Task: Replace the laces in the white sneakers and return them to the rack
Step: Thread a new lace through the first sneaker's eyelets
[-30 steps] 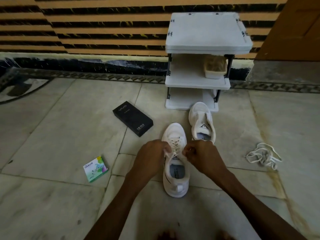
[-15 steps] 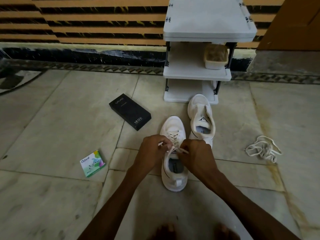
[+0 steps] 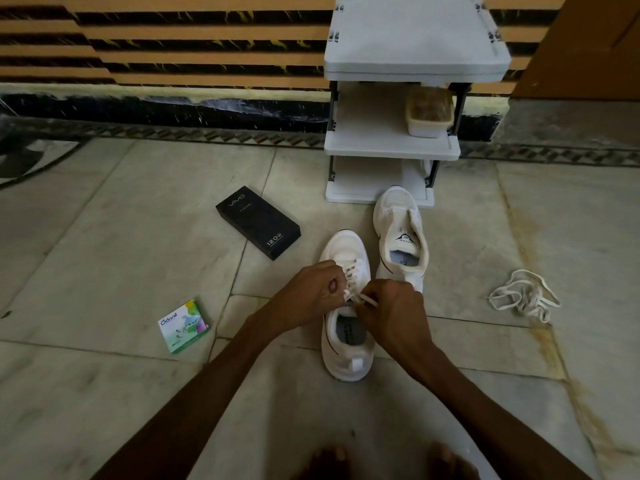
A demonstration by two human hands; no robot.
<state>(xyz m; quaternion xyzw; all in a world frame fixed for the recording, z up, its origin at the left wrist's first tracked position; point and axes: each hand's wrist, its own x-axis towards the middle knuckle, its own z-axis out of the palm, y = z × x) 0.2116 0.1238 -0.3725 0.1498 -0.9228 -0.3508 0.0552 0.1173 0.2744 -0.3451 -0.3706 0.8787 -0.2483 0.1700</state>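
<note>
A white sneaker (image 3: 346,355) lies on the floor in front of me, toe pointing away, with a white lace (image 3: 353,275) threaded through its eyelets. My left hand (image 3: 311,292) pinches one lace end at the sneaker's left side. My right hand (image 3: 391,306) pinches the other lace end (image 3: 369,301) just above the tongue. The second white sneaker (image 3: 401,233) stands unlaced to the right and a little farther away. A loose pile of white laces (image 3: 523,296) lies on the floor at the right. The white shoe rack (image 3: 391,147) stands against the wall beyond the sneakers.
A black phone box (image 3: 258,221) lies on the floor left of the sneakers. A small green Odonil packet (image 3: 183,325) lies nearer to me on the left. A tan brush in a white tub (image 3: 429,112) sits on the rack's middle shelf. My bare feet (image 3: 381,462) show at the bottom edge.
My hands have drawn closer together over the sneaker's tongue while working the lace ends. The view has tilted down slightly, so the rack sits higher in the frame.
</note>
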